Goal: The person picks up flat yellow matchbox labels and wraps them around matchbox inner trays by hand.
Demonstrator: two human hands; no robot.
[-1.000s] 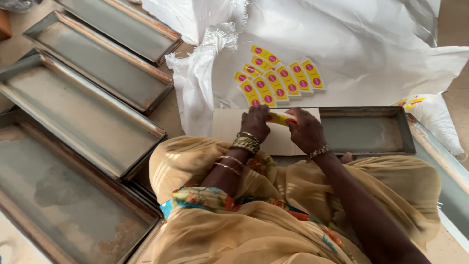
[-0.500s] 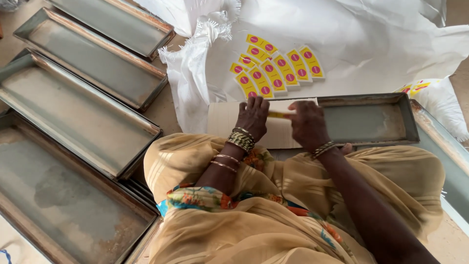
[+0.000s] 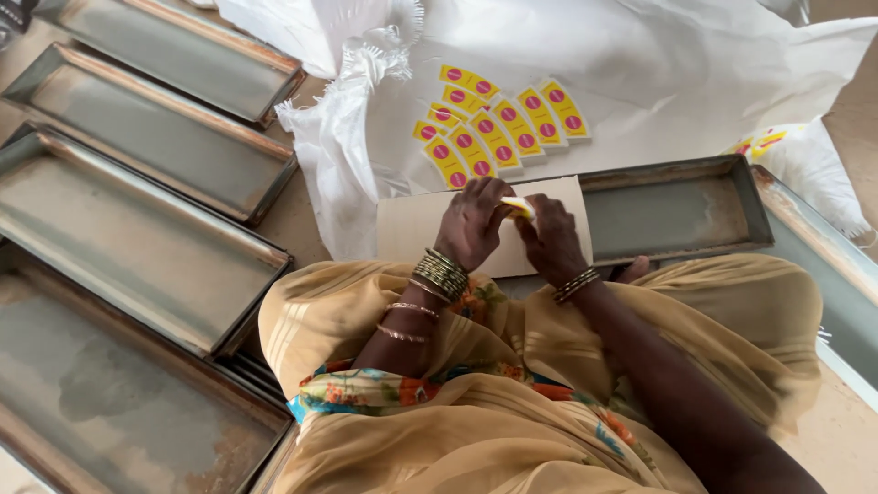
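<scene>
1. Nearest me, the person's lap is draped in yellow cloth [image 3: 512, 430], with bangles on both wrists
2. The left hand [image 3: 474, 222] and right hand [image 3: 549, 240] meet over a pale flat board [image 3: 412, 229]; the fingers of both are pinched on a small yellow packet [image 3: 519, 207], which sits between the two hands just above the board
3. To my eye the fingertip grip looks right: hold it by the edges, keep it low over the board
4. Just beyond, a grey metal tray [image 3: 677, 206] lies beside the board
5. Farther off, a fan of yellow packets with pink dots [image 3: 494, 128] rests on white sheeting [image 3: 686, 82]
6. More long trays [image 3: 137, 238] line the left side
</scene>
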